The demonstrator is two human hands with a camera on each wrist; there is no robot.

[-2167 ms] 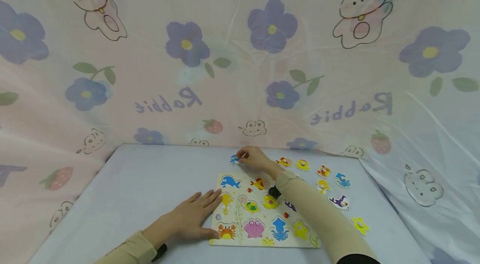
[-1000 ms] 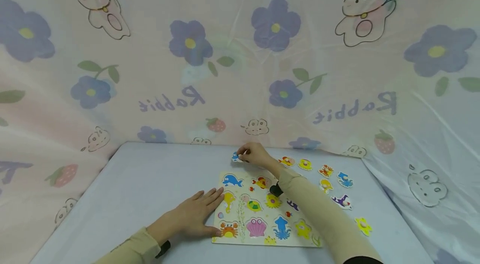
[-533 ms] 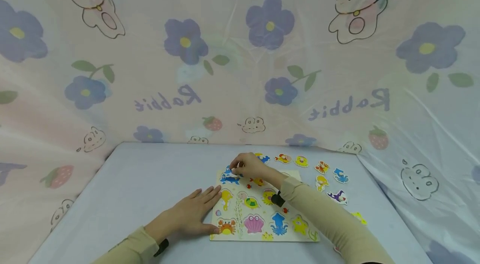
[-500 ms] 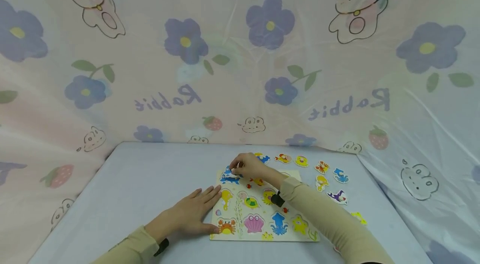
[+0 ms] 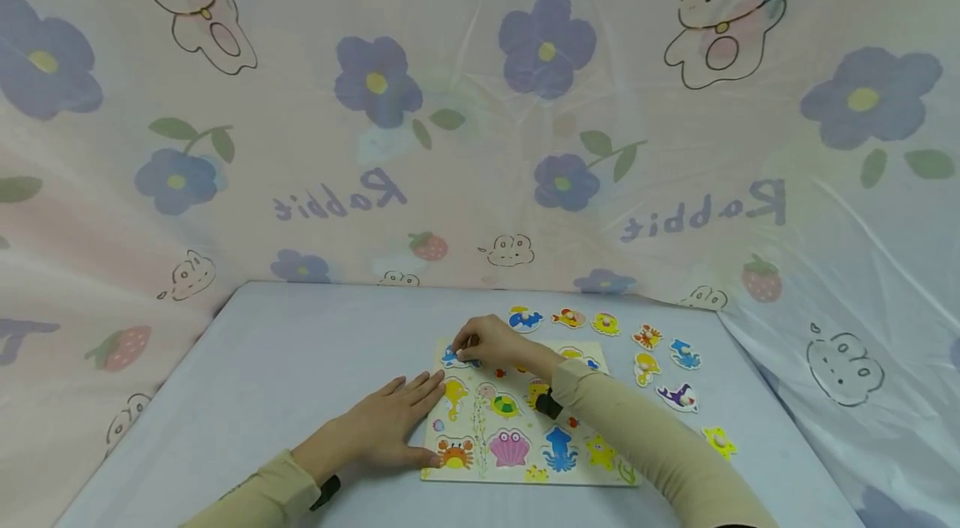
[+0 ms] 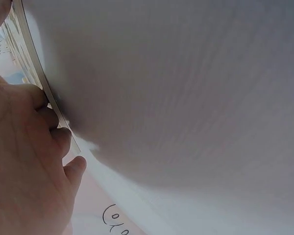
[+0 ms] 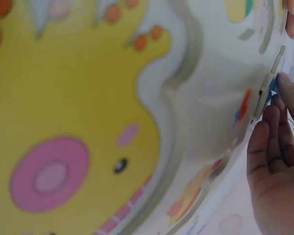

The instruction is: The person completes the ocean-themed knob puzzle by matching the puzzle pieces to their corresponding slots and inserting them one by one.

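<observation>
A cream puzzle board (image 5: 540, 428) with sea animal shapes lies on the table. At its far left corner, my right hand (image 5: 491, 341) pinches a blue dolphin puzzle piece (image 5: 452, 359) over the blue dolphin picture. In the right wrist view that piece (image 7: 267, 93) shows edge-on at the fingertips of the right hand (image 7: 279, 161); whether it sits in the recess I cannot tell. My left hand (image 5: 382, 428) rests spread at the board's left side, fingertips and thumb touching its edge. The left wrist view shows the left hand (image 6: 24, 152) beside the board's edge (image 6: 36, 68).
Loose knobbed pieces lie behind and right of the board: a blue and yellow piece (image 5: 525, 319), a fish (image 5: 569, 318), a crab (image 5: 647, 336), a squid (image 5: 686, 354), a purple piece (image 5: 677, 398), a star (image 5: 719, 443) and others. A printed curtain (image 5: 450, 153) hangs behind the table.
My right hand has carried the blue dolphin piece from behind the board down to its far left corner, lowering it over the dolphin picture. The left hand keeps its place.
</observation>
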